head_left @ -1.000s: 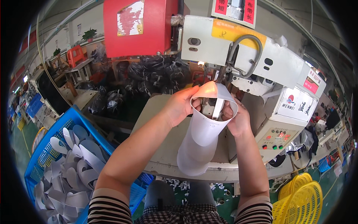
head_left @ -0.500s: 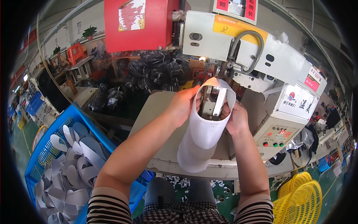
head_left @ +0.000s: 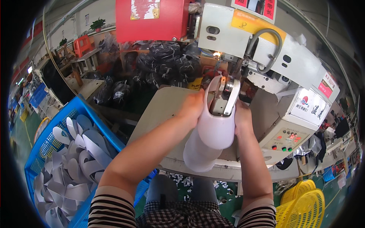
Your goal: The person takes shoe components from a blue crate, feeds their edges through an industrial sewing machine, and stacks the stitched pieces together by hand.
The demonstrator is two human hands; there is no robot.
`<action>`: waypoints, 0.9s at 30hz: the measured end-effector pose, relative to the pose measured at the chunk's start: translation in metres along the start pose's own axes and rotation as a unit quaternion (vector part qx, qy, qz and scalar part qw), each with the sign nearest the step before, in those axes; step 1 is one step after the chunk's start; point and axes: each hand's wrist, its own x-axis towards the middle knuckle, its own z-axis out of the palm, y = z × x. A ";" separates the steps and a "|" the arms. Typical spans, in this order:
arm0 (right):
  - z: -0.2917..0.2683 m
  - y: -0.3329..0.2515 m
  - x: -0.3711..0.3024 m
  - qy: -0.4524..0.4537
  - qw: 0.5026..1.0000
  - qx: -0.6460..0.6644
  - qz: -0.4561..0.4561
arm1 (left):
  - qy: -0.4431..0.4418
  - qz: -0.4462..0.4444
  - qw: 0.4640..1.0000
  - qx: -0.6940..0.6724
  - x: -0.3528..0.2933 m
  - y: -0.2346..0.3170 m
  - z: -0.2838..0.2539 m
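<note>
A white, smooth, hollow piece that looks like a shoe upper hangs around the narrow metal arm of a machine. Its lower part bulges toward me over the table edge. My left hand grips its left side near the opening, slightly blurred, with the fingertips partly hidden behind the wall. At the right side, my right hand holds the wall with bent fingers, some of them out of sight. The machine's white head stands just above and beyond both hands.
At my left a blue basket holds several grey-white curved pieces. The machine's control box stands right of my hands. Yellow baskets sit lower right. Black bags are piled beyond the pale table.
The piece's rim has turned and slid back at the metal arm, uncovering more of the arm. Both hands have shifted with it. The whole view has swung a little, so the machine appears farther right.
</note>
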 end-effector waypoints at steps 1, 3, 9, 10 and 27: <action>-0.001 0.002 -0.004 0.016 0.999 -0.039 -0.006 | 0.001 0.035 0.995 0.094 0.003 -0.016 -0.007; -0.010 0.013 -0.005 0.016 0.993 -0.109 -0.035 | 0.001 0.070 0.980 0.186 0.002 -0.023 -0.011; 0.003 0.031 0.001 0.057 0.941 -0.295 -0.156 | 0.152 0.210 0.916 0.307 0.030 -0.030 -0.014; -0.007 0.042 0.006 0.036 0.931 -0.312 -0.184 | 0.152 0.268 0.903 0.299 0.046 -0.055 -0.019; 0.024 0.096 -0.174 -0.249 0.871 -0.165 -0.389 | 0.024 0.236 0.396 0.887 -0.175 0.042 -0.370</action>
